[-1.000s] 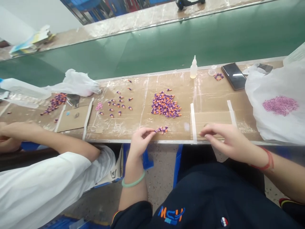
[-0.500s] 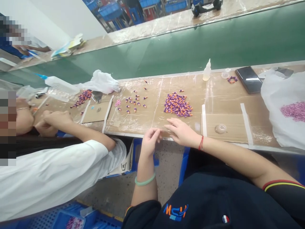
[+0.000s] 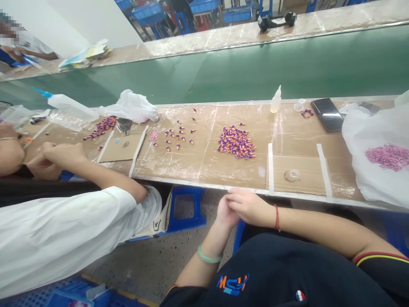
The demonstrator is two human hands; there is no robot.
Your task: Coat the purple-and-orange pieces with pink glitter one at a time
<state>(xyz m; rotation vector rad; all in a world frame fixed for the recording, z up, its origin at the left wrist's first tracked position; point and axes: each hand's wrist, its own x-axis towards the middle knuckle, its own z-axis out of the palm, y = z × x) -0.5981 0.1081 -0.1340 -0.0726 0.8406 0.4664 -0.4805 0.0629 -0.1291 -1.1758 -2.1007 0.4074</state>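
My left hand [image 3: 225, 212] and my right hand [image 3: 251, 207] are brought together in front of the table's near edge. The right fingers are curled and pressed against the left hand, covering most of the left fingers, which seem closed too. Whatever lies between them, if anything, is hidden. Beyond them on the table sits a pile of small purple-and-orange pieces [image 3: 237, 143]. Several loose pieces of the same kind [image 3: 172, 136] are scattered to its left, beside a few pink bits [image 3: 153, 135].
Right of the pile, a cardboard sheet [image 3: 306, 183] held by white tape bears a small round object [image 3: 292, 175]. Behind stand a dropper bottle [image 3: 275, 101], a phone [image 3: 327, 114] and a white bag [image 3: 361, 157] of pink pieces. A co-worker's arm [image 3: 105, 170] reaches in at left.
My hands were slightly apart near the pile, the right one with fingers spread. Now they have drawn back toward my body and come together, the right fingers curled in.
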